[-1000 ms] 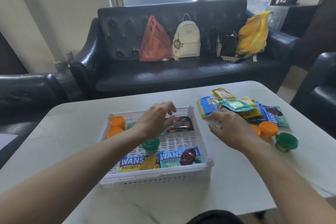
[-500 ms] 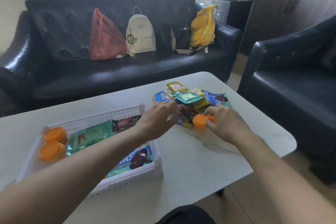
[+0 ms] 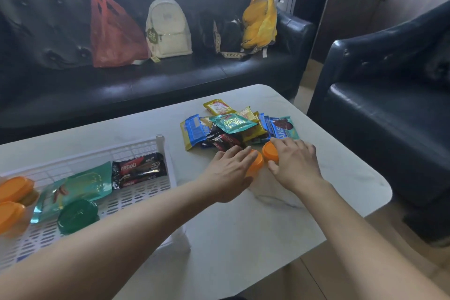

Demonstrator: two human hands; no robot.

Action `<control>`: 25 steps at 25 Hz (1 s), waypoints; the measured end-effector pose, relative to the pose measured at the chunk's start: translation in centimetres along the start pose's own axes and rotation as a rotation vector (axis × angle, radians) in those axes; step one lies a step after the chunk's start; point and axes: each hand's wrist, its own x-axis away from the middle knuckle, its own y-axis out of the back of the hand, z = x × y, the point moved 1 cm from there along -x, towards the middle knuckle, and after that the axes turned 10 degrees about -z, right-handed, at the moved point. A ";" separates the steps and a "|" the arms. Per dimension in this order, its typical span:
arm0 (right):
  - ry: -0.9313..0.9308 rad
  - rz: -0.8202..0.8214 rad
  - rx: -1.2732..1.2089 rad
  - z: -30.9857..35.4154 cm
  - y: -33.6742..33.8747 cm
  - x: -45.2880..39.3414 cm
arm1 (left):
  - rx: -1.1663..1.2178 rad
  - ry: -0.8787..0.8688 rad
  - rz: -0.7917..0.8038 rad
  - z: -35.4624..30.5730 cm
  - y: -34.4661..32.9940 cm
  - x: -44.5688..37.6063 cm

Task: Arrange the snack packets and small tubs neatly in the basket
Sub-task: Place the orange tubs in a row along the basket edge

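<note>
A white plastic basket (image 3: 159, 140) sits on the left of the table. It holds two orange tubs (image 3: 14, 189), a green tub (image 3: 78, 215), a teal packet (image 3: 73, 190) and dark Nabati packets (image 3: 140, 170). A loose pile of snack packets (image 3: 233, 125) lies to the right of the basket. Just in front of the pile stand two orange tubs side by side. My left hand (image 3: 227, 173) grips the nearer orange tub (image 3: 256, 165), fingers over its lid and thumb at its side. My right hand (image 3: 295, 165) grips the other orange tub (image 3: 269, 153).
The white marble-look table (image 3: 243, 226) ends close to the right of my right hand. A black sofa (image 3: 170, 80) behind it carries a red bag (image 3: 114, 31), a white backpack (image 3: 168, 29) and a yellow bag (image 3: 261, 19). A black armchair (image 3: 389, 117) stands at the right.
My left hand left the basket and crossed right to the pile, settling on an orange tub. My right hand stays on its orange tub. The view swung right.
</note>
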 end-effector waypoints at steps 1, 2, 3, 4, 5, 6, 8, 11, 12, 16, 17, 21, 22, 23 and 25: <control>0.000 0.019 0.019 0.1 -0.4 -0.4 | -0.006 -0.006 0.007 0.1 -0.3 0.0; -0.003 0.050 0.038 0.1 -0.8 -0.8 | -0.005 -0.008 0.004 0.2 -0.4 0.0; -0.009 0.082 0.056 0.3 -1.1 -1.1 | -0.004 -0.010 -0.014 0.3 -0.5 0.0; -0.014 0.107 0.070 0.4 -1.4 -1.3 | -0.007 -0.018 -0.044 0.3 -0.5 0.0; -0.017 0.121 0.078 0.5 -1.6 -1.5 | -0.018 -0.028 -0.079 0.3 -0.4 0.1; -0.016 0.120 0.079 0.7 -1.8 -1.6 | -0.033 -0.034 -0.108 0.2 -0.3 0.1; -0.017 0.090 0.063 1.0 -1.9 -1.6 | -0.039 -0.022 -0.153 0.0 0.0 0.2; -0.013 0.062 0.001 1.7 -1.5 -1.4 | 0.011 0.028 -0.180 -0.2 0.3 0.3; -0.001 0.052 -0.016 1.9 -1.4 -1.1 | 0.033 0.044 -0.173 -0.2 0.3 0.4; 0.031 0.032 -0.097 2.4 -0.9 0.2 | 0.077 0.106 -0.147 0.0 0.3 1.0; 0.035 0.024 -0.116 2.4 -0.7 0.5 | 0.084 0.116 -0.153 0.1 0.4 1.3; 0.028 -0.021 -0.203 3.2 1.0 1.1 | 0.105 0.154 -0.202 1.1 1.8 2.4; 0.027 -0.030 -0.229 3.6 1.7 1.1 | 0.122 0.168 -0.218 1.4 2.4 2.8; 0.027 -0.035 -0.253 4.1 2.4 1.1 | 0.144 0.186 -0.233 1.8 3.1 3.2; 0.033 -0.036 -0.293 5.2 3.8 1.0 | 0.184 0.225 -0.263 2.5 4.6 4.1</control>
